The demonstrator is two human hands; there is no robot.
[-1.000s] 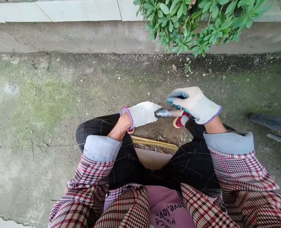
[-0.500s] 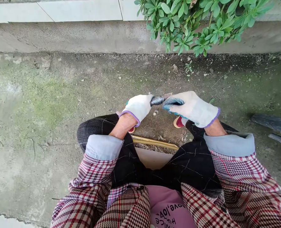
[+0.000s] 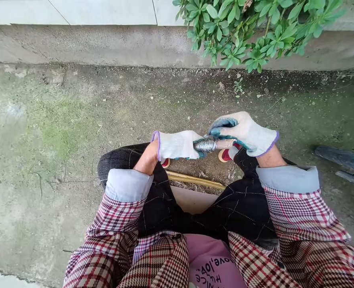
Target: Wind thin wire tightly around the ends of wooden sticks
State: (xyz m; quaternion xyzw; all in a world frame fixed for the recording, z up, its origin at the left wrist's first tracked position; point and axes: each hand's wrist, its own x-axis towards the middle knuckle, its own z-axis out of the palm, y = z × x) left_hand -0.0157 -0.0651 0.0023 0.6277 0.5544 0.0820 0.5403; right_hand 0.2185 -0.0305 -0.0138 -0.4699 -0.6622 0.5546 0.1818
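Note:
Both my hands wear white knit gloves with blue-green palms. My left hand [image 3: 177, 145] is closed around one end of a stick wound with a spool of grey wire [image 3: 206, 145]. My right hand [image 3: 244, 132] is curled over the stick's other, bare wooden end [image 3: 225, 143], fingers bent around it. The two hands hold the spool level, just above my knees in black checked trousers.
I sit on a low stool with a yellowish rim [image 3: 195, 181] over mossy concrete ground [image 3: 54, 132]. A concrete kerb [image 3: 105, 46] runs along the back, with a leafy green shrub [image 3: 249, 28] overhanging it. Dark flat objects [image 3: 341, 160] lie at the right.
My hands with the wire spool rose and tilted half a second ago, then dropped back to level above my knees. My left wrist has turned, palm side more toward me.

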